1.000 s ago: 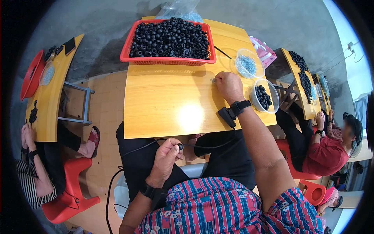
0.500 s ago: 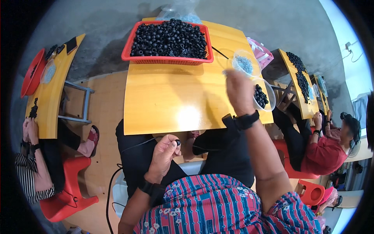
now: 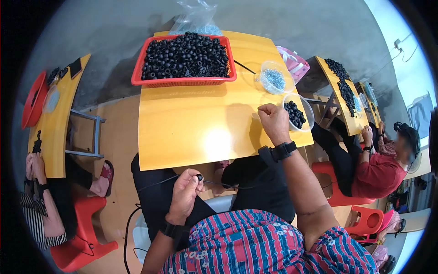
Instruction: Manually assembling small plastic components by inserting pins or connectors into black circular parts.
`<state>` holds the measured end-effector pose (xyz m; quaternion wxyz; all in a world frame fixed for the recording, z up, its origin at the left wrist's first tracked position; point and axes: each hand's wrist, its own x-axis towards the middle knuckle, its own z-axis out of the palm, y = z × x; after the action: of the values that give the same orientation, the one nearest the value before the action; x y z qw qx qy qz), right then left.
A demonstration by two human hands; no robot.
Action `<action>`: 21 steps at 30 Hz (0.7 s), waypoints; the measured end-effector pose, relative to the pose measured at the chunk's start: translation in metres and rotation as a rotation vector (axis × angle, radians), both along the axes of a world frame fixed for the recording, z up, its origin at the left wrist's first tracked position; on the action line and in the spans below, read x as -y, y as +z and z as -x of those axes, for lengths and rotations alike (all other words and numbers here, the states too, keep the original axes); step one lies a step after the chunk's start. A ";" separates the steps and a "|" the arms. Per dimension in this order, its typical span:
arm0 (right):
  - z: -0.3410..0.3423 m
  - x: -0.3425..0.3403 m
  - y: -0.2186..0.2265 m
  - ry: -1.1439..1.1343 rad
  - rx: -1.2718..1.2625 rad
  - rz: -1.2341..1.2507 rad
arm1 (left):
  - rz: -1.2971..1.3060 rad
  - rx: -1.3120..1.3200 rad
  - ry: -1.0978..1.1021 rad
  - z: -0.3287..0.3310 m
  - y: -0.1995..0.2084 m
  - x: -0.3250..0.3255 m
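Observation:
Above my lap, my left hand point(image 3: 183, 194) pinches a small round black piece point(image 3: 199, 177) between thumb and finger. My right hand point(image 3: 275, 122) is over the right part of the yellow table point(image 3: 182, 130), with its fingers curled together. Whatever they hold, if anything, is hidden. Beside its knuckles stands a clear round tub point(image 3: 308, 106) of black pieces like those in the basket. Just beyond is another clear tub point(image 3: 289, 75), filled with tiny silvery-blue parts. A red basket point(image 3: 182, 82) heaped with hollow black round pieces sits at the far left of the table.
A thin black stick point(image 3: 244, 66) lies right of the basket. Behind it is a clear plastic bag point(image 3: 194, 20); a pink bag point(image 3: 294, 64) hangs by the far right corner. Other people work at side tables, left point(image 3: 52, 137) and right point(image 3: 342, 98). A black cable point(image 3: 126, 233) hangs at my left.
My right hand has come back from beside the tub of silvery-blue parts toward me. My left hand still holds the black piece. The whole view has shifted slightly.

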<state>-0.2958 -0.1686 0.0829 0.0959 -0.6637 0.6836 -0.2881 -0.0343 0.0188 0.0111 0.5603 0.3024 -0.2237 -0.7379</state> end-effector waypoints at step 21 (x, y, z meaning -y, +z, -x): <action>-0.017 0.081 -0.007 0.044 -0.058 0.018 | -0.044 -0.047 -0.028 -0.002 0.007 0.007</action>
<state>-0.2791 -0.2494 0.0755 0.0764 -0.6876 0.6686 -0.2729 -0.0327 0.0117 0.0185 0.5484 0.2941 -0.1985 -0.7572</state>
